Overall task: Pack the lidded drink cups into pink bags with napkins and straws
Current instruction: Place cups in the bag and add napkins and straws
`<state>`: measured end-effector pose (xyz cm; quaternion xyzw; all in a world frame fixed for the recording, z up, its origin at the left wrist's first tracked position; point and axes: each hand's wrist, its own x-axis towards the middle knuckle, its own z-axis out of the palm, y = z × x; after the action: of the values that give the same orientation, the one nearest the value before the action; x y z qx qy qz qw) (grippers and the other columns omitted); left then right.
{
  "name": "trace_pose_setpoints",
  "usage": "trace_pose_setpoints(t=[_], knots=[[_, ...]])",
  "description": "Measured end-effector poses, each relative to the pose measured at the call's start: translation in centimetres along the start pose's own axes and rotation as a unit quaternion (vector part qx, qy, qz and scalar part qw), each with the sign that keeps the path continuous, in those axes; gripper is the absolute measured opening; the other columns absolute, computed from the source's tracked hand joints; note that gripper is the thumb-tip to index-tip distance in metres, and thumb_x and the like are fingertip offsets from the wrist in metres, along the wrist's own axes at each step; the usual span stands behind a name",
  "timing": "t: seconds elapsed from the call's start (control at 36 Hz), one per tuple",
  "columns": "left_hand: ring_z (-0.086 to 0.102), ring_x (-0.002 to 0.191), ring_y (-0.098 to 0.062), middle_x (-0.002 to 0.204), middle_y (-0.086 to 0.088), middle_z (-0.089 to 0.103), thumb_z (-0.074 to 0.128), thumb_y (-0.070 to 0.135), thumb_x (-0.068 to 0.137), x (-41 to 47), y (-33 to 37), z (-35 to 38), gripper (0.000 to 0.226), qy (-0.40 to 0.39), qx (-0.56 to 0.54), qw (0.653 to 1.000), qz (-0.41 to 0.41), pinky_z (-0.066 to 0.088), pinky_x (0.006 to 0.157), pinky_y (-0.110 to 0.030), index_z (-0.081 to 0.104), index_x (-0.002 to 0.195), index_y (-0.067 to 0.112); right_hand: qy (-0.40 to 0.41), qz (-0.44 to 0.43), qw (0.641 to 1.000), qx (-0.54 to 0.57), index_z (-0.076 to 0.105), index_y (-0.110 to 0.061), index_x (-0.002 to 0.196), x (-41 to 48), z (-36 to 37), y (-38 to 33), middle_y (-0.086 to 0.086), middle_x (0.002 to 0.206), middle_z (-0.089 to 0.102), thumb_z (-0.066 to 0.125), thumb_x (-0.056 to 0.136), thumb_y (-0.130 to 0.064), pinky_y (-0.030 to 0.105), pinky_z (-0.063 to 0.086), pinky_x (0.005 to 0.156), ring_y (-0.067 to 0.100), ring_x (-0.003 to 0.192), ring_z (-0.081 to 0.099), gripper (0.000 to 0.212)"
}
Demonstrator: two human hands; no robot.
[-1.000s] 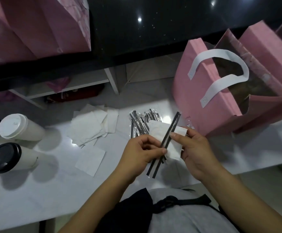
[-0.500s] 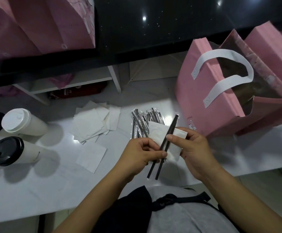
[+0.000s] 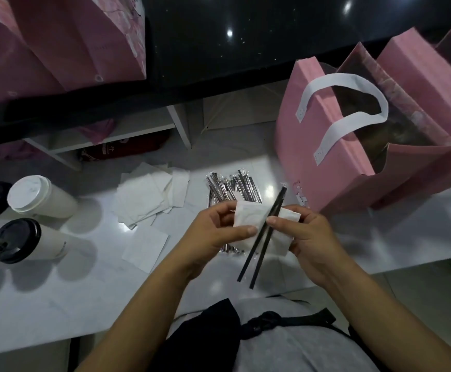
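Two black straws [image 3: 262, 233] at centre frame, held above the white surface [image 3: 57, 304]. They lie side by side. Long axis is diagonal: lower ends point to lower left of frame, upper ends to upper right, toward the pink bag [image 3: 326, 146]. Lower ends are slightly spread and the upper ends close together.

The straws lie across a folded napkin [image 3: 248, 218], white, held flat behind them. Left hand [image 3: 213, 234] pinches the napkin's left edge, fingers [image 3: 245, 232] curled, thumb tip just beside the straws. Right hand [image 3: 313, 237] pinches straws and napkin together, thumb on top, other fingers underneath and mostly hidden.

Directly behind the hands, on the surface: a pile of wrapped straws [image 3: 232, 186], long axes running roughly toward the top of frame. Left of that is a loose spread of napkins [image 3: 149, 194], with one single napkin [image 3: 145, 248] apart, nearer the camera.

The pink bag stands open at right of frame, its white handle [image 3: 347, 84] arched over the mouth. Contents are dark, cannot tell.

Left edge: a white-lidded cup [image 3: 41, 196] and a black-lidded cup [image 3: 23, 241], near each other. More black lids are cut off by the frame edge.

Upper left: more pink bags [image 3: 57, 41] on a dark counter.
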<state>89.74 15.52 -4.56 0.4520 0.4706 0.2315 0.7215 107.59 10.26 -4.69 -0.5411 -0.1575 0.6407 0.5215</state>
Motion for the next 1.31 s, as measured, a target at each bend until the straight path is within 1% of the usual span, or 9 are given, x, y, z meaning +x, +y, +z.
trace_pose_setpoints(t=[0.11,0.22,0.36,0.47,0.61,0.78,0.94,1.11,1.31], knots=[[0.069,0.087,-0.032,0.094,-0.013,0.074,0.080,0.002,0.078,-0.6,-0.7,2.2,0.028,0.076,0.114,0.989,0.063,0.061,0.077,-0.041,0.071,0.101,0.013,0.029,-0.002,0.999,0.025,0.069,-0.004,0.090,0.0,-0.7,0.1,0.013,0.082,0.073,0.072,0.078,0.004,0.026,0.054,0.053,0.024,0.068,0.070,0.015],[0.067,0.071,-0.020,0.080,-0.011,0.071,0.078,0.007,0.082,-0.8,-1.4,4.0,0.015,0.031,0.128,0.988,0.078,0.055,0.065,-0.032,0.072,0.095,0.012,0.026,0.004,0.999,0.036,0.067,-0.006,0.091,-0.2,-1.2,0.2,0.010,0.081,0.071,0.070,0.079,0.000,0.024,0.053,0.053,0.018,0.066,0.067,0.014],[0.064,0.087,-0.012,0.096,-0.007,0.067,0.059,0.043,0.089,-1.0,-1.7,5.1,0.031,0.061,0.146,0.982,0.106,0.050,0.081,-0.026,0.076,0.086,0.017,0.006,0.015,0.999,0.042,0.067,-0.010,0.085,-0.3,-2.5,0.3,0.004,0.076,0.070,0.072,0.077,-0.001,0.022,0.054,0.059,0.015,0.064,0.065,0.013],[0.061,0.104,-0.006,0.114,-0.006,0.059,0.059,0.014,0.089,-1.4,-1.6,5.4,0.016,0.047,0.166,0.976,0.129,0.047,0.083,-0.015,0.075,0.090,0.013,-0.026,0.035,0.999,0.030,0.067,-0.011,0.079,-0.6,-3.2,0.3,0.000,0.066,0.070,0.068,0.081,0.006,0.018,0.051,0.051,0.011,0.056,0.064,0.018],[0.062,0.109,-0.010,0.112,0.001,0.065,0.052,-0.014,0.088,-2.6,-1.9,6.6,0.041,0.076,0.162,0.973,0.146,0.051,0.088,-0.022,0.077,0.093,0.018,-0.113,0.058,0.992,-0.016,0.063,-0.006,0.080,-0.8,-4.1,0.3,-0.004,0.055,0.063,0.060,0.087,0.011,0.013,0.042,0.042,0.003,0.045,0.057,0.019],[0.069,0.086,-0.012,0.100,0.001,0.070,0.058,-0.011,0.090,-5.1,-2.6,7.7,0.031,0.165,0.067,0.981,0.082,0.055,0.073,-0.022,0.062,0.110,0.012,-0.193,0.102,0.975,-0.034,0.068,-0.006,0.084,-0.6,-4.7,1.7,0.009,0.079,0.070,0.078,0.064,0.000,0.021,0.052,0.055,0.017,0.067,0.066,0.022],[0.066,0.081,-0.017,0.087,-0.003,0.067,0.066,-0.004,0.086,-7.3,-4.0,8.0,0.010,0.180,0.030,0.983,0.016,0.054,0.072,-0.026,0.061,0.092,0.000,-0.254,0.110,0.958,-0.078,0.069,-0.017,0.075,-1.4,-4.6,3.1,0.002,0.072,0.067,0.070,0.078,0.009,0.020,0.049,0.052,0.010,0.060,0.062,0.026],[0.061,0.080,-0.026,0.083,-0.010,0.066,0.074,0.001,0.083,-8.2,-5.0,7.7,0.015,0.211,-0.017,0.977,0.004,0.055,0.071,-0.033,0.061,0.088,0.007,-0.292,0.055,0.943,-0.152,0.073,-0.012,0.095,-2.4,-4.2,3.7,0.005,0.098,0.074,0.072,0.079,0.009,0.040,0.056,0.078,0.021,0.084,0.068,0.026],[0.067,0.076,-0.023,0.087,-0.014,0.069,0.074,-0.001,0.075,-9.3,-4.9,6.0,0.031,0.141,-0.081,0.986,-0.026,0.055,0.067,-0.028,0.062,0.101,0.012,-0.261,-0.002,0.949,-0.178,0.068,-0.008,0.093,-3.9,-3.0,4.0,0.012,0.082,0.058,0.073,0.076,0.014,0.033,0.052,0.060,0.022,0.071,0.057,0.028]])
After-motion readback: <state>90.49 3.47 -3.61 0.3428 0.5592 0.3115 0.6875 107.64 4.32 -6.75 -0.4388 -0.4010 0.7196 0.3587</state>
